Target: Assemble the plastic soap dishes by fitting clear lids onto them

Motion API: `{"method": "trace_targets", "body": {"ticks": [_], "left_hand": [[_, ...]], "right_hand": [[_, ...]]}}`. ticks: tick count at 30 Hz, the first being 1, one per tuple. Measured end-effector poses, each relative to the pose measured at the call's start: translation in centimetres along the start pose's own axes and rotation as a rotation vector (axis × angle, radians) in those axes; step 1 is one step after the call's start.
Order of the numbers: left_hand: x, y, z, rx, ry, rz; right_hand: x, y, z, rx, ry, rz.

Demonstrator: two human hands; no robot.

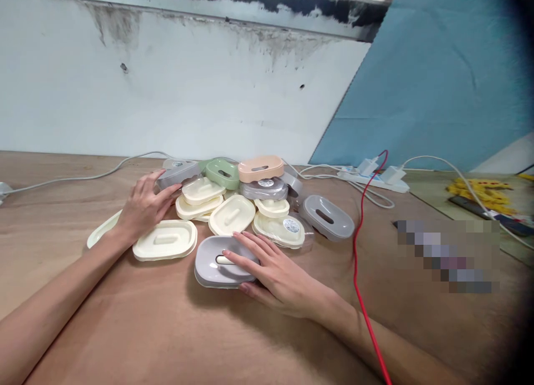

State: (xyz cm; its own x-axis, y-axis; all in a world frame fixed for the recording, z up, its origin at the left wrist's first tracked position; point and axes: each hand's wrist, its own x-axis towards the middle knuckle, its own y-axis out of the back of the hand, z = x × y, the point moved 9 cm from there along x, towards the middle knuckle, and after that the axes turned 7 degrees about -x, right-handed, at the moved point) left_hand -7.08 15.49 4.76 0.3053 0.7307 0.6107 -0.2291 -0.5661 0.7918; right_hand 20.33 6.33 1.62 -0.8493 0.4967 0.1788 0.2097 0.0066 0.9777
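A grey oval soap dish (206,265) rests at the front of the pile, with a cream piece showing through its slot. My right hand (273,271) grips its right end, fingers over the top and thumb along the near side. My left hand (146,201) reaches to the back left, fingers apart at the near end of another grey soap dish (179,172) that looks plastic-wrapped; whether they touch it I cannot tell. Below that hand lies a cream oval tray (164,240) with a raised middle bar. Another cream piece (104,229) is partly hidden behind my left forearm.
Behind are several cream trays (232,215), a green dish (222,173), a peach dish (261,169) and a wrapped grey dish (263,189). Another grey dish (327,217) lies right. A red cable (356,262) runs from a power strip (373,179) past my right forearm.
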Motion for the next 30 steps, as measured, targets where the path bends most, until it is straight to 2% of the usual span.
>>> {"method": "trace_targets", "body": {"ticks": [4, 8, 13, 17, 24, 30], "left_hand": [[0.0, -0.3, -0.2, 0.010, 0.007, -0.014], [0.1, 0.3, 0.1, 0.044, 0.007, 0.002], [0.2, 0.7, 0.8, 0.081, -0.007, -0.017], [0.0, 0.4, 0.4, 0.105, 0.027, -0.002], [-0.2, 2.1, 0.9, -0.052, 0.045, 0.132], [-0.9, 4.3, 0.7, -0.120, 0.204, 0.356]], "right_hand": [[0.0, -0.1, 0.0, 0.008, -0.005, -0.011], [0.0, 0.1, 0.0, 0.025, -0.008, -0.012], [0.0, 0.4, 0.0, 0.056, -0.004, 0.025], [0.1, 0.4, -0.1, 0.068, 0.001, 0.049], [0.0, 0.5, -0.1, 0.103, 0.006, 0.065], [-0.2, 1.0, 0.5, 0.139, 0.014, 0.151]]}}
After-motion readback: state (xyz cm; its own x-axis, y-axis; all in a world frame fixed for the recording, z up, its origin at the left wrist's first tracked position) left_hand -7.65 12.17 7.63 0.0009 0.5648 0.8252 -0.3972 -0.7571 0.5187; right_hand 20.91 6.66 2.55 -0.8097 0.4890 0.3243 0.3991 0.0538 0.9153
